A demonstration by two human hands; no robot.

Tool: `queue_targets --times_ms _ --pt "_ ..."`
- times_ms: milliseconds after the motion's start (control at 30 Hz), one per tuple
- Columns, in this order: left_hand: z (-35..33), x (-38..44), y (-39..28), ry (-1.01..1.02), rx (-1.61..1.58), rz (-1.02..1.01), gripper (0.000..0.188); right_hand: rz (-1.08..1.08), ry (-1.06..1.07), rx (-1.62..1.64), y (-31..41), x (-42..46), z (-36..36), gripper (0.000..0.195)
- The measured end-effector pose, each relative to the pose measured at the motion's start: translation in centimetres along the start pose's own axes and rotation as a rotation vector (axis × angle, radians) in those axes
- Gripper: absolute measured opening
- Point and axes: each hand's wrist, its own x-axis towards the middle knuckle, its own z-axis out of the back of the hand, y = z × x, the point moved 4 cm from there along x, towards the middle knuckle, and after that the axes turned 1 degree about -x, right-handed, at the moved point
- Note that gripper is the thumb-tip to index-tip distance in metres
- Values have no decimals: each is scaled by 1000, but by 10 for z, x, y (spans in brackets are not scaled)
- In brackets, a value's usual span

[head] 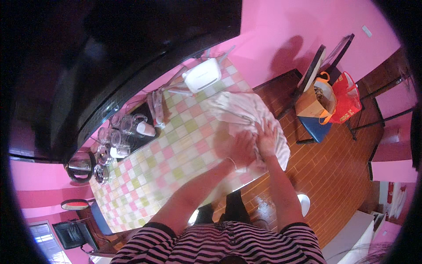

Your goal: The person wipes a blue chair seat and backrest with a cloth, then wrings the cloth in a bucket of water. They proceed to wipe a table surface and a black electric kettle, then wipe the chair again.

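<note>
A pale pinkish-white garment or cloth [230,107] lies crumpled across the right end of a table with a pink, green and white checked cover [171,151]. Part of the fabric hangs over the table's right edge. My right hand [267,137] presses on its folds with the fingers spread. Beside it, my left hand [244,147] is over the near part of the cloth, blurred, so its grip is unclear. A thin band circles my left wrist.
A white router [202,76] with antennas stands at the table's back. Glass cups [127,123] and a kettle [80,167] are at the left, below a large black screen-like panel [148,36]. Right of the table, a chair [313,128] carries an orange-handled bag [316,102] and a red bag [347,97].
</note>
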Motion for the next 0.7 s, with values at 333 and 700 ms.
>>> queue_targets --times_ms 333,700 --pt "91 -165 -50 162 -213 -70 43 -103 77 -84 87 -197 -2 51" --pt "232 -454 32 230 -321 618 38 596 288 236 409 -264 -51 36"
